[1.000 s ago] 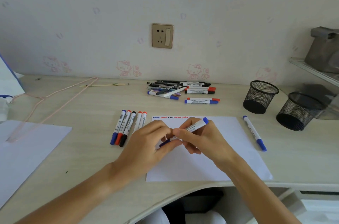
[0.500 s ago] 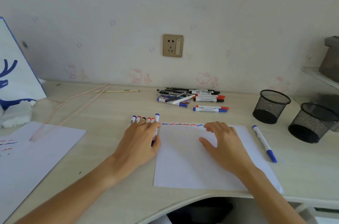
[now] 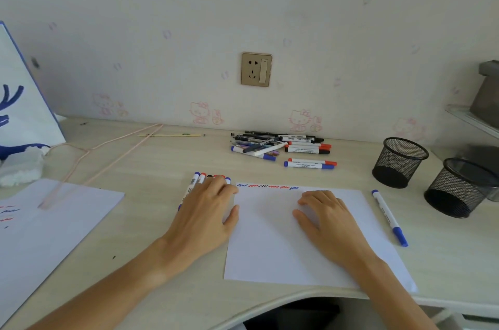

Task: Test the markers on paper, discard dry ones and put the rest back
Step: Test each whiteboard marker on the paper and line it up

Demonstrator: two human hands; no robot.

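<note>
The left hand lies flat, fingers straight, on a row of markers just left of the paper, gripping nothing. The right hand rests spread on the paper, holding nothing, below the test scribbles. A blue marker lies on the worktop to its right; a marker pile sits beyond both hands, two mesh cups far right.

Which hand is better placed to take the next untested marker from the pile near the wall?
Right, probably. The right hand lies flat and free on the paper, nearer the pile of markers. The left hand rests on the row of tested markers at the paper's left edge.
</note>
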